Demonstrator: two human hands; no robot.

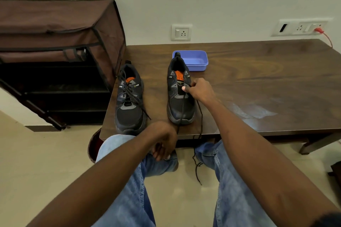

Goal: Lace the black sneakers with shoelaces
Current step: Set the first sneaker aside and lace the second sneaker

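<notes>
Two black sneakers with orange insoles stand on the dark wooden table [258, 83], toes toward me. The left sneaker [129, 101] is laced, its lace ends loose over the toe. The right sneaker [180, 97] has a black shoelace [200, 127] running from its eyelets off the table edge and down between my knees. My right hand [199, 89] pinches the lace at the right-side eyelets. My left hand [163, 142] is below the table edge, fingers closed on the other strand, which stretches taut up to the shoe.
A blue plastic tub [195, 60] sits just behind the right sneaker. A brown fabric shoe rack [55, 57] stands left of the table. Wall sockets [181, 33] and a red cable [326, 37] are at the back. My jeans-clad knees sit at the table's front edge.
</notes>
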